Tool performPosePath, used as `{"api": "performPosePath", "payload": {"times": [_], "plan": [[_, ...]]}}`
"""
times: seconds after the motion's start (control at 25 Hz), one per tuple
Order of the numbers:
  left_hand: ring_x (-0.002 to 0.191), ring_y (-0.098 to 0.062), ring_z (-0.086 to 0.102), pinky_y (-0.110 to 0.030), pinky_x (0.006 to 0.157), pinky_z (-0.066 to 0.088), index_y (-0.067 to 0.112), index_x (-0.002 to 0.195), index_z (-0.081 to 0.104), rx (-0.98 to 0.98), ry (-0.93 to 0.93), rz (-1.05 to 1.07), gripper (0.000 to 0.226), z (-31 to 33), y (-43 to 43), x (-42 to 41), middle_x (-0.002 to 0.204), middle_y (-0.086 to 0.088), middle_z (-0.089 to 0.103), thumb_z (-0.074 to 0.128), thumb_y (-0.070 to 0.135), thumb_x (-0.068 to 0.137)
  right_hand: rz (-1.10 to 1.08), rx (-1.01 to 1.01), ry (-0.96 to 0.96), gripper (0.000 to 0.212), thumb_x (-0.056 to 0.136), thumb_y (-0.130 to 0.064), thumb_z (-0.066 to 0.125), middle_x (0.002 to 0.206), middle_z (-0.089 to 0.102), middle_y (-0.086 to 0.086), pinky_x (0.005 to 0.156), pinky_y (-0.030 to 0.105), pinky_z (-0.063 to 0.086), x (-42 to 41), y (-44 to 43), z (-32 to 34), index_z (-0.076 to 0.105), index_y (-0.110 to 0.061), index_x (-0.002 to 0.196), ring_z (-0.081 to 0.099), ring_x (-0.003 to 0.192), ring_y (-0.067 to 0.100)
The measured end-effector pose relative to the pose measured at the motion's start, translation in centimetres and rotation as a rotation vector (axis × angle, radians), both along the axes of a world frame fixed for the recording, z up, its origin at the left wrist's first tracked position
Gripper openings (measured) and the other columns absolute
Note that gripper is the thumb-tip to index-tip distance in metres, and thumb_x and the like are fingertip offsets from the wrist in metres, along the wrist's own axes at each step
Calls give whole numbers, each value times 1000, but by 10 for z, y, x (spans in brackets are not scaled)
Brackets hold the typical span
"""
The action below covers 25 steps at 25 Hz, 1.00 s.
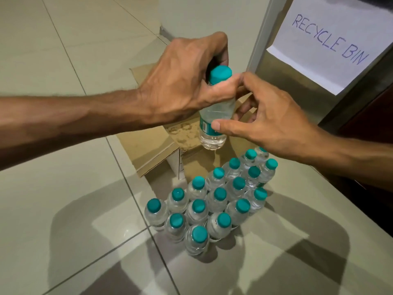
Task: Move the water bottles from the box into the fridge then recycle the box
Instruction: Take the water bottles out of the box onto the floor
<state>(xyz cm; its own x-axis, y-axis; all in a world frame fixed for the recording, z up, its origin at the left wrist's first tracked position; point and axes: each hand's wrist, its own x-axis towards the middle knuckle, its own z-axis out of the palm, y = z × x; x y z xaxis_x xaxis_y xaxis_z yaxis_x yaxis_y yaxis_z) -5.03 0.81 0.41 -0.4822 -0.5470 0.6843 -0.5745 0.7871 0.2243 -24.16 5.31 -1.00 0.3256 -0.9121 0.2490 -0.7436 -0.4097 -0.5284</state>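
Grips small full bottle (215, 118) under cap with left hand (185, 81) above box (148, 145), thumb of loosely spread right hand (270, 116) touching label; probably light, slick, squeezable, so best taken at neck or mid-body.

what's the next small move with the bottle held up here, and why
Probably close the right hand round the bottle: the left hand grips it only at the neck, above the box, while the right thumb touches its label and the fingers are not yet closed.
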Motion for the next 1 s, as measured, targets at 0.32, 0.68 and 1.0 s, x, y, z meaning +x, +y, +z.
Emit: {"api": "performPosePath", "payload": {"times": [0.32, 0.68, 1.0], "plan": [[64, -14, 58, -25, 57, 46, 6, 89, 61, 99, -15, 0, 43, 12, 52, 27, 76, -4, 64, 56, 49, 93, 151, 143, -63, 62, 74, -45, 85, 108, 66, -11, 84, 25, 58, 34, 34, 14, 54, -25, 125, 65, 100, 4], [60, -9, 55, -15, 53, 42, 13, 104, 58, 273, 13, -155, 34, -9, 69, 7, 75, 4, 61, 47, 45, 99, 22, 213, 32, 49, 67, -41, 87, 92, 71, -13, 68, 21, 54, -6, 70, 20, 63, -30, 108, 68, 82, 3], [86, -9, 53, -28, 72, 47, 22, 110, 52, 246, -154, -240, 42, -41, 33, -41, 102, 6, 55, 37, 58, 96, -275, 179, 115, 47, 62, -48, 90, 79, 70, -16, 59, 25, 54, -87, 76, 17, 60, -24, 90, 67, 67, 4]]}}
